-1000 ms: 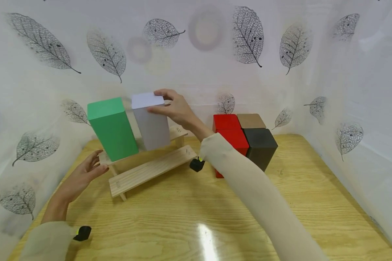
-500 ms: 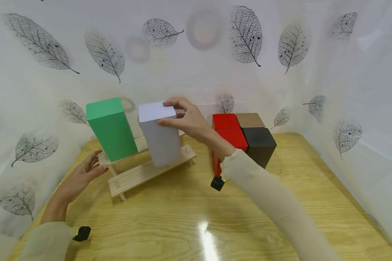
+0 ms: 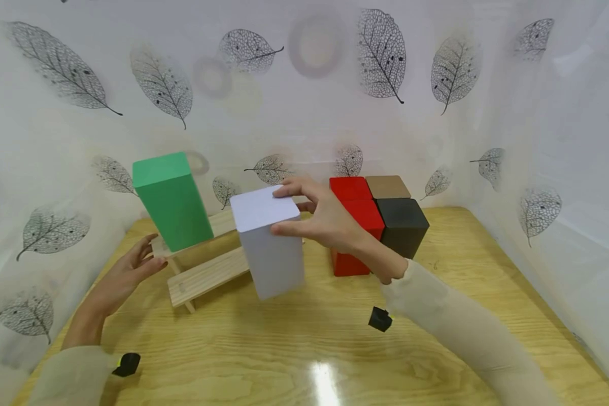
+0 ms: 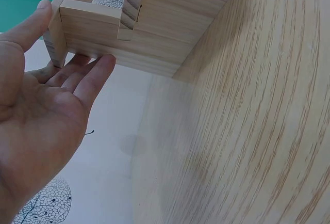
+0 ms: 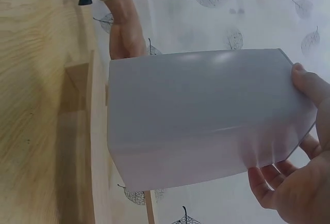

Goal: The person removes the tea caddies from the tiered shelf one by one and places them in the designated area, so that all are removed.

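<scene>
My right hand (image 3: 330,217) grips a tall white box (image 3: 276,259) near its top, thumb on the front and fingers across the top and far side. In the right wrist view the white box (image 5: 201,105) spans the middle, with the fingertips at its upper end. A two-tier wooden stand (image 3: 210,276) is partly hidden behind the box. My left hand (image 3: 127,276) holds the left end of the stand's upper tier. The left wrist view has the thumb at the edge of the wooden stand (image 4: 93,33) and the fingers along its side. A tall green box (image 3: 172,203) stands on the upper tier.
Right of the stand, two red boxes (image 3: 360,217), a brown box (image 3: 388,187) and a black box (image 3: 403,225) stand together on the wooden table (image 3: 487,293). A leaf-patterned white sheet (image 3: 304,124) encloses the back and sides.
My right hand has carried the white box off the stand's upper tier, toward me and to the right, past the lower tier. The left hand stays at the stand; the green box has not moved.
</scene>
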The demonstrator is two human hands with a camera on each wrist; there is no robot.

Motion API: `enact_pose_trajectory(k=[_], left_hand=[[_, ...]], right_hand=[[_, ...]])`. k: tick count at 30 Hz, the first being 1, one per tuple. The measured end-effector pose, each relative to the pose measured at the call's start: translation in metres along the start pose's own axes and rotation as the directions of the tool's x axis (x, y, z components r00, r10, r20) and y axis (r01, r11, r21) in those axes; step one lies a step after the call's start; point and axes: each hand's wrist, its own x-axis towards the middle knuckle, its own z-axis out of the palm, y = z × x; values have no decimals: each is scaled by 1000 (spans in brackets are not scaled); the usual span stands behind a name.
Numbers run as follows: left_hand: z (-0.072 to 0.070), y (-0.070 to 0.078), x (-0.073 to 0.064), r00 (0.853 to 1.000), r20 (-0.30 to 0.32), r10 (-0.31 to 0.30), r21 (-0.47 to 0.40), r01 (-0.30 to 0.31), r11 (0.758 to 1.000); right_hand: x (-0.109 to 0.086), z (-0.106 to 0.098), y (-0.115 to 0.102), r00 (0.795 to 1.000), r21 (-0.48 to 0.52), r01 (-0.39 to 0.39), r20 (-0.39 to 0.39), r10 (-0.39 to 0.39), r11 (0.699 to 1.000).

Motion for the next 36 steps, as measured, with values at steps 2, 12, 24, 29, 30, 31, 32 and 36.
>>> enact_pose_trajectory(k=[2,12,24,29,30,31,32,36], left_hand=[[0,0,0,1000,1,3,-3,-3,1000],[0,1,0,1000,1,-3,9,3,1000],[1,3,-2,1000,-1,-15,17,15,1000],[2,3,-2,1000,-2,-5,4,5,1000],[2,3,-1,1000,-1,-4,3,4,1000],[2,3,-1,1000,-1,-3,3,3,1000],[2,3,-1,1000,0,-1,4,1,1000],[2,3,-1,1000,-2,2,10,-2,1000]], right_hand=[[-9,-1,-1,1000,-2,9,7,-9,1000],[-48,-17,6,1000,7,-4,1,4,1000],[-85,-38,7,998,20,-7,-70,8,1000],[-97,-44,10,997,24,1,-78,1,1000],[-99,-45,11,997,21,10,-80,-9,1000],[-102,-46,11,997,18,19,-80,-18,1000],[-104,-47,12,996,17,29,-80,-28,999],[-113,-52,14,995,1,54,-82,-54,999]])
